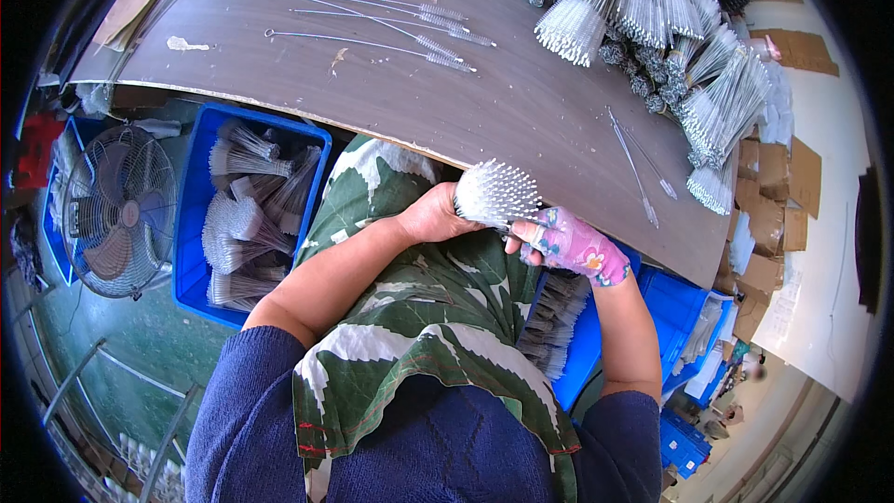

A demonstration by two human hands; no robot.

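A bundle of thin wire brushes [498,194] with white bristle tips stands over my lap at the table's front edge, tips facing up. My left hand [436,214] is wrapped round its left side. My right hand [579,247], in a pink flowered glove with bare fingertips, is closed at the bundle's lower right edge. Whether it pinches a single brush there is too small to tell. The lower part of the bundle is hidden by the hands.
Several loose wire brushes [372,28] lie on the brown table [279,74]; two more brushes [638,163] lie at right. Brush bundles [652,0] are heaped at the far right. Blue bins [186,251] with bundles flank my lap, and a fan [121,212] stands left.
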